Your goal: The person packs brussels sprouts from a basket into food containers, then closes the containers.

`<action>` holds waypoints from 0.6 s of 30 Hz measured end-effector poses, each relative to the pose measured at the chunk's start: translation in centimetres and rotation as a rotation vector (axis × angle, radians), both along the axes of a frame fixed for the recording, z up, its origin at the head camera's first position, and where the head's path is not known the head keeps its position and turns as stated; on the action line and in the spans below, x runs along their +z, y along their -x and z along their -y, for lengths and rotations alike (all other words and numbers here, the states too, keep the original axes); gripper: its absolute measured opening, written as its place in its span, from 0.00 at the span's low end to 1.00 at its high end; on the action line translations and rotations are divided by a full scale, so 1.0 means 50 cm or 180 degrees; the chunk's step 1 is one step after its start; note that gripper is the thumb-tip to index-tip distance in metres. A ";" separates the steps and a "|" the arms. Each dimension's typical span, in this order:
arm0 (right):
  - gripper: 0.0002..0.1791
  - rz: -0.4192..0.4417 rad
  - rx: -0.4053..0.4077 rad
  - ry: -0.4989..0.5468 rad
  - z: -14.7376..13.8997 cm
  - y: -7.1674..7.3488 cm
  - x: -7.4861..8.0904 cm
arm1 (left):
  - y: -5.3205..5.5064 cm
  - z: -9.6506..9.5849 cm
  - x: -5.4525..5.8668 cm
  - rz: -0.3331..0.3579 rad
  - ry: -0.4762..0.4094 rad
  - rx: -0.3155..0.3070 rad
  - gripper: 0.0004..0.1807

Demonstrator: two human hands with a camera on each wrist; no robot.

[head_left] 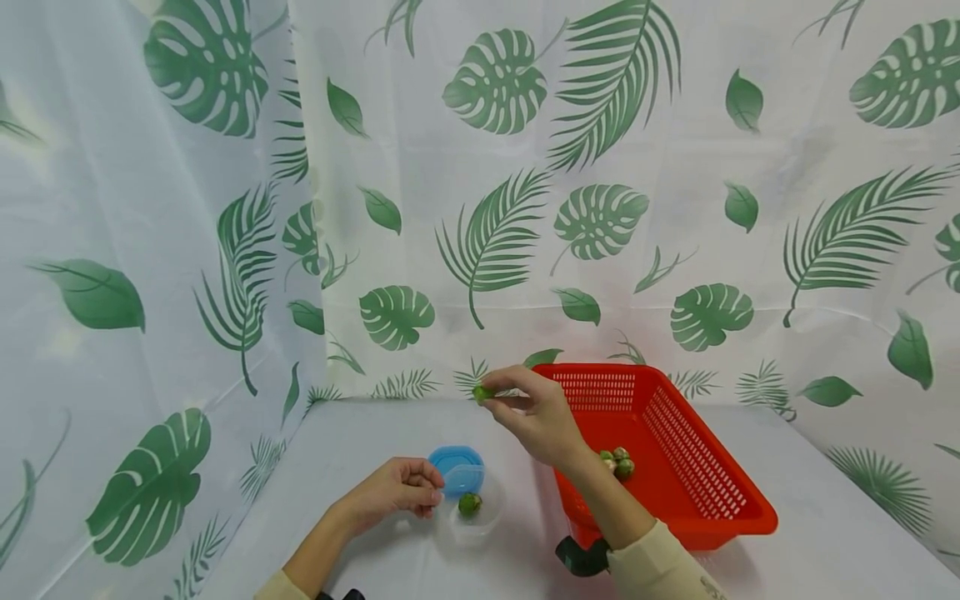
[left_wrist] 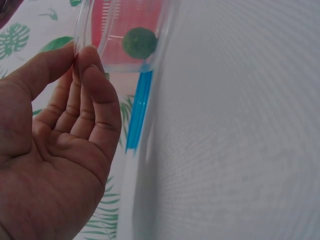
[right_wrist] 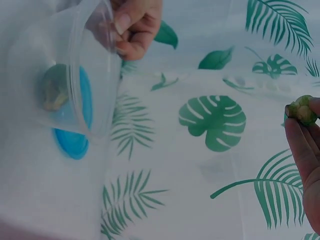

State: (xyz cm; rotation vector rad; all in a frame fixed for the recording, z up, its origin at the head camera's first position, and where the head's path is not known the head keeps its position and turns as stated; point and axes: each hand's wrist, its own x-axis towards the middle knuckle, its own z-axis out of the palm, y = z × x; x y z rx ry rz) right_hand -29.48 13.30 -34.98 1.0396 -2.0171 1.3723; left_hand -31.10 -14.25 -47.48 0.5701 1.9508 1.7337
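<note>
My left hand (head_left: 401,493) pinches the rim of a clear plastic container (left_wrist: 112,65) between thumb and fingers. Inside the container lies one Brussels sprout (head_left: 469,504), seen through the wall in both wrist views. Raised above the table, my right hand (head_left: 534,417) holds another Brussels sprout (right_wrist: 301,110) at the fingertips, its cut stem end showing in the right wrist view. A blue lid (head_left: 456,467) lies flat just behind the container.
A red plastic basket (head_left: 712,450) with slotted walls stands on the right, partly behind my right forearm. Several Brussels sprouts (head_left: 622,468) sit in it. A dark curved object (head_left: 582,557) lies by its near corner. Leaf-patterned sheets (head_left: 495,208) hang behind and to the left.
</note>
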 end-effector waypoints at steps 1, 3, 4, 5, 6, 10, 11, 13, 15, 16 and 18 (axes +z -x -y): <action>0.12 -0.0001 0.0004 0.0014 0.000 0.000 -0.002 | 0.001 0.000 0.000 0.0000 0.0004 0.0003 0.21; 0.12 0.0017 -0.0002 0.0044 0.000 -0.001 -0.005 | 0.001 0.000 0.000 0.0000 0.0008 0.0014 0.22; 0.11 0.0015 -0.0009 0.0061 -0.001 -0.002 -0.005 | 0.001 -0.001 0.000 -0.0004 0.0010 0.0017 0.22; 0.12 0.0006 -0.0012 0.0077 -0.001 -0.003 -0.006 | 0.001 -0.001 0.000 -0.0010 0.0010 0.0021 0.22; 0.12 -0.0003 -0.0010 0.0098 -0.002 -0.005 -0.007 | 0.001 -0.001 0.000 -0.0018 0.0011 0.0019 0.22; 0.12 0.0021 -0.0018 0.0163 -0.004 -0.013 -0.009 | 0.002 -0.003 0.001 -0.0031 0.0006 0.0005 0.22; 0.13 0.0033 -0.0015 0.0171 -0.005 -0.014 -0.011 | 0.001 -0.004 0.002 -0.0034 0.0004 0.0002 0.22; 0.13 0.0072 -0.0027 0.0184 -0.006 -0.016 -0.014 | 0.001 -0.004 0.002 -0.0023 -0.0010 0.0003 0.22; 0.12 0.0099 -0.0040 0.0201 -0.008 -0.017 -0.019 | 0.000 -0.003 0.002 -0.0014 -0.0022 0.0006 0.22; 0.12 0.0106 -0.0040 0.0209 -0.009 -0.017 -0.022 | 0.000 -0.003 0.002 -0.0009 -0.0025 0.0004 0.22; 0.12 0.0113 -0.0045 0.0217 -0.012 -0.017 -0.028 | 0.001 -0.002 0.001 0.0000 -0.0030 0.0005 0.22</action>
